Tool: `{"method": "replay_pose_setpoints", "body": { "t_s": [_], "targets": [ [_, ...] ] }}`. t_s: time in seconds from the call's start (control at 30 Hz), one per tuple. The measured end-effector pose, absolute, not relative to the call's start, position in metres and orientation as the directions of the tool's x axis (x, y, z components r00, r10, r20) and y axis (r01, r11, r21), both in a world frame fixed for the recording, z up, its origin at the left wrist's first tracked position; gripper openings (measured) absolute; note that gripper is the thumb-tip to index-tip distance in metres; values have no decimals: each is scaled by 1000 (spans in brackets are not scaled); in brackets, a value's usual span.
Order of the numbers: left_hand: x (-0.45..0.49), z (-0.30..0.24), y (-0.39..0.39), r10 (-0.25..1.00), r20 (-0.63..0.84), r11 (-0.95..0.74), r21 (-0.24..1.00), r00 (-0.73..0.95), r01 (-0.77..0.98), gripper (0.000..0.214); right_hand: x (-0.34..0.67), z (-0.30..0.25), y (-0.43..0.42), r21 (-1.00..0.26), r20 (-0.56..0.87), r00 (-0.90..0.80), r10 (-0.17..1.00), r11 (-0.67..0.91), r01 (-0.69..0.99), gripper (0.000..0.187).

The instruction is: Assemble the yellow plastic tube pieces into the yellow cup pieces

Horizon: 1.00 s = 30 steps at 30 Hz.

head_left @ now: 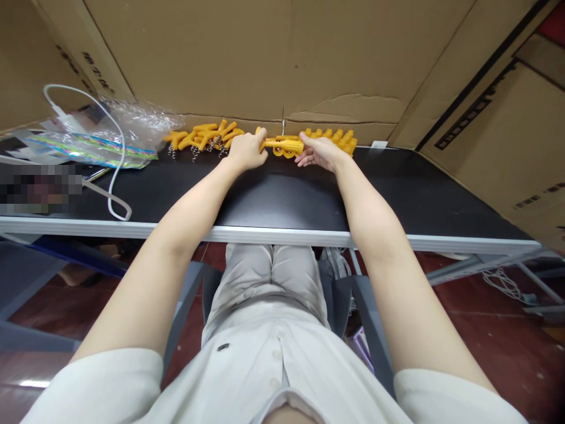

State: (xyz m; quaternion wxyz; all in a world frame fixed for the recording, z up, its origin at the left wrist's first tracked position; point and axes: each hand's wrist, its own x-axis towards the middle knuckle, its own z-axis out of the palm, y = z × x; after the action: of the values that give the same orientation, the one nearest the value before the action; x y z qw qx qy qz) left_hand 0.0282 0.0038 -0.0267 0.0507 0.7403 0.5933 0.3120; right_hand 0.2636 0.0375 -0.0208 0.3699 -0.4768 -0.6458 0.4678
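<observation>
Yellow corkscrews (205,136) with metal spirals lie in a pile on the black tabletop, just left of my left hand (248,150). That hand is closed around the handle of one yellow corkscrew (270,143). My right hand (321,152) pinches a yellow ribbed sleeve (291,145) between thumb and fingers. The corkscrew and the sleeve are in line and appear to meet end to end; whether a spiral is inside the sleeve is hidden. Several more yellow sleeves (339,139) are grouped behind and right of my right hand. Other round yellow ends (282,152) show just below the held sleeve.
Cardboard (265,59) walls stand along the back and right. At the left lie clear plastic bags (132,126), a white cable (122,159) and a phone-like thing (95,173). A metal edge (282,237) runs along the table's front. A small white piece (379,145) lies at the back right.
</observation>
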Motion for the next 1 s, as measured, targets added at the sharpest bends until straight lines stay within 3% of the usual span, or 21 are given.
{"method": "replay_pose_setpoints", "body": {
  "t_s": [0.13,0.3,0.4,0.6,0.73,0.83,1.0],
  "targets": [
    [27,-29,6,916,389,-272,428,96,862,55,265,-15,32,-962,12,-277,961,86,259,64],
    [25,-29,6,921,370,-279,415,119,866,55,271,-6,19,-957,-70,-360,930,39,289,32],
    [25,-29,6,924,366,-278,439,113,854,56,271,-5,17,-953,-102,-371,923,16,303,25],
    [24,-29,6,928,361,-268,468,94,842,55,265,-12,29,-926,-126,-356,926,19,377,67],
    [23,-28,6,937,341,-238,469,74,851,54,259,-14,30,-931,-97,-355,930,41,362,74],
    [23,-28,6,935,346,-240,465,75,852,54,260,-12,27,-940,-89,-372,924,46,339,65],
    [24,-29,6,932,355,-250,492,70,834,53,266,-12,28,-966,49,-330,943,129,226,36]
  ]
}}
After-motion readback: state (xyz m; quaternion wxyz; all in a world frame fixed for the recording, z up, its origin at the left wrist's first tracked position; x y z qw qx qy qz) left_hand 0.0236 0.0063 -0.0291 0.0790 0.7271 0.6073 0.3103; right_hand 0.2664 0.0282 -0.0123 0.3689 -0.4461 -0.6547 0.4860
